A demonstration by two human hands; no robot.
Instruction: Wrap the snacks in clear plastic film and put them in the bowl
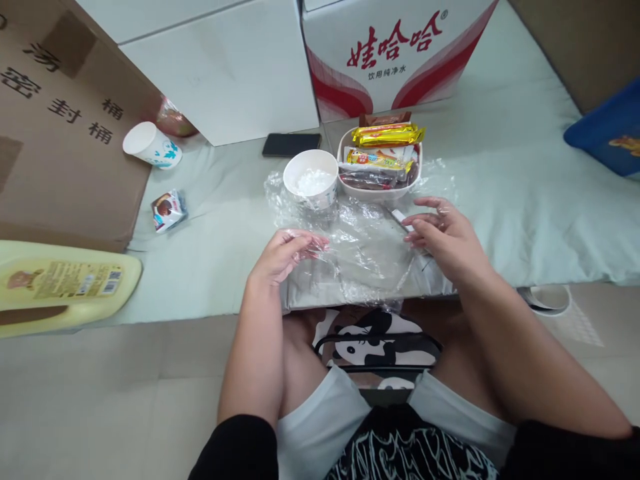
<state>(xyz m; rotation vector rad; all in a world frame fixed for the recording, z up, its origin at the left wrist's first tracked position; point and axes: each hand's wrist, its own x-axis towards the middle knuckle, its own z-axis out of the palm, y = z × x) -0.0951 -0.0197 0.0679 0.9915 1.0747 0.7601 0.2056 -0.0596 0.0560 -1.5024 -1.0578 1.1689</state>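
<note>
A crinkled clear plastic sheet [363,250] lies spread on the pale green mat in front of me. My left hand [287,253] rests on its left part, fingers curled and pinching the film. My right hand [443,233] lies on the right part, fingers closed on the film beside a small white object [400,217] that I cannot make out. Just behind the sheet stand a white paper cup [311,179] with white contents and a white bowl [381,193] heaped with wrapped snack bars.
A black phone [291,144] lies behind the cup. A tipped paper cup [151,145] and a small snack packet [169,209] lie to the left by a brown carton [60,133]. A yellow jug [65,283], white boxes, a red-and-white water carton [395,53] and a blue item [607,130] surround the mat.
</note>
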